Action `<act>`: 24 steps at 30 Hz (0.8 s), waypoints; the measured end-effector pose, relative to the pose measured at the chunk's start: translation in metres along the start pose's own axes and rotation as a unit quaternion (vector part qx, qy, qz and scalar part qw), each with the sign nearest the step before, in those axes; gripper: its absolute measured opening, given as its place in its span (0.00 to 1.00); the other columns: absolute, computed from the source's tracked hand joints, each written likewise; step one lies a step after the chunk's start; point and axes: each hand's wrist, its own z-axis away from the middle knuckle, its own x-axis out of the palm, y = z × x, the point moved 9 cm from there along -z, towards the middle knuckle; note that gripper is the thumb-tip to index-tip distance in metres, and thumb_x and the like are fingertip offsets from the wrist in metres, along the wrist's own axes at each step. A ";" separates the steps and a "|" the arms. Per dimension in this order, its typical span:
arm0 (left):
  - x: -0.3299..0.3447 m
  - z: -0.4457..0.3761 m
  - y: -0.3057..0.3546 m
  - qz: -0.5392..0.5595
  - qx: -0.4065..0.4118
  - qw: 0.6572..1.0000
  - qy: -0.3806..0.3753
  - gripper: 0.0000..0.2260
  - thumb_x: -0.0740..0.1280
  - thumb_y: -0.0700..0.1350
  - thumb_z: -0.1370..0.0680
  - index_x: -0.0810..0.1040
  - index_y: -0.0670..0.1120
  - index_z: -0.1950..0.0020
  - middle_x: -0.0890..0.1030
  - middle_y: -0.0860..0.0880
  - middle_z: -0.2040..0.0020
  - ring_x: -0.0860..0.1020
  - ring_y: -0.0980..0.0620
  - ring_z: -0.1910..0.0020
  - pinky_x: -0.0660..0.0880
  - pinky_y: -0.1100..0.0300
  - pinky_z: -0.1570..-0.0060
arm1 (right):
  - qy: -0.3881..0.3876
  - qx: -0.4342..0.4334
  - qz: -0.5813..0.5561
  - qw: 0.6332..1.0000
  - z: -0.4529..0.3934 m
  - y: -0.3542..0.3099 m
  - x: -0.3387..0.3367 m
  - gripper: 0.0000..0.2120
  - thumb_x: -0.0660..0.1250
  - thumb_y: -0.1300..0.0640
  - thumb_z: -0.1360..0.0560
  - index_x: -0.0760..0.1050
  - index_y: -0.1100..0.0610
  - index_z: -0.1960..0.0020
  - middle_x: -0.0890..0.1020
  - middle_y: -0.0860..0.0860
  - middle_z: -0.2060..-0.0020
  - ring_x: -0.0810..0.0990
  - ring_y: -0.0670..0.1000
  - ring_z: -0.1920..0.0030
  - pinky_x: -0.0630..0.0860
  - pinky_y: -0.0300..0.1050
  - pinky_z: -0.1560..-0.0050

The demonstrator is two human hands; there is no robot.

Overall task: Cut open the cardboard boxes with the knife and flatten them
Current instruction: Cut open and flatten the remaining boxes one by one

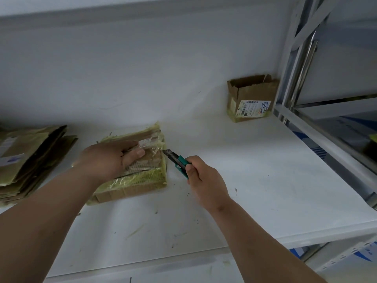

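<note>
Right hand [201, 176] points the knife [177, 160] up-left at the taped box [140, 176].

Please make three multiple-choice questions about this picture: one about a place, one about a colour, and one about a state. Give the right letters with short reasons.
1. Where does the open box stand?
A. at the back right, beside the metal rack
B. on the pile of flattened cardboard
C. under the left hand

2. What colour is the knife handle?
A. red
B. green
C. yellow

3. What is the right hand doing?
A. resting flat on the table
B. hanging idle
C. gripping the knife

Answers: 1 A, the box stands close to the rack. 2 B, the handle is teal green. 3 C, its fingers curl round the handle, with the blade at the taped box.
</note>
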 end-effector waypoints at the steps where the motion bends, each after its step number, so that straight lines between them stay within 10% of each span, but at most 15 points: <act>1: 0.000 -0.001 0.000 0.003 0.001 1.000 0.002 0.46 0.35 0.80 0.38 0.67 0.64 0.28 0.73 0.58 0.30 0.72 0.50 0.32 0.71 0.55 0.41 | 0.006 0.002 -0.005 1.000 -0.001 0.000 0.000 0.11 0.51 0.52 0.16 0.71 0.50 0.43 0.80 0.49 0.63 0.78 0.52 0.64 0.73 0.49 0.63; 24: -0.009 -0.021 0.005 0.026 0.003 0.999 -0.029 0.40 0.37 0.77 0.34 0.74 0.64 0.35 0.83 0.54 0.45 0.77 0.53 0.50 0.68 0.57 0.53 | -0.003 -0.020 0.087 0.996 0.007 0.003 0.009 0.12 0.59 0.45 0.19 0.75 0.48 0.39 0.76 0.44 0.64 0.78 0.50 0.63 0.75 0.44 0.62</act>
